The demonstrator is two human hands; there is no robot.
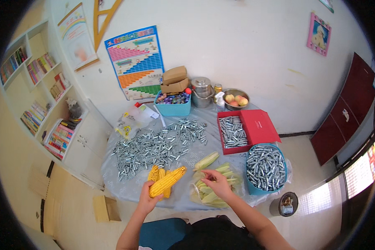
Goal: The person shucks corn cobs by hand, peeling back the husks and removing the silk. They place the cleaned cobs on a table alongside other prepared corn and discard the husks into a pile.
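My left hand [146,200] is closed round the lower end of a bare yellow corn cob [168,181], tilted up to the right. Beneath and behind it, more husked corn [153,173] lies at the table's front edge. To the right, my right hand [219,184] pinches a small dark brown tuft that looks like corn silk [211,178]. That hand hovers above a heap of pale green corn husks [212,197] on clear plastic. An ear still in its husk [206,160] lies just behind the heap.
Loose metal cylinders [154,146] cover the table's left side. More fill a red box [254,146] and a blue tub [248,166]. At the back stand a turquoise basket [173,110], a metal pail [202,89] and a bowl of peaches [236,100]. A bin [275,207] stands at right.
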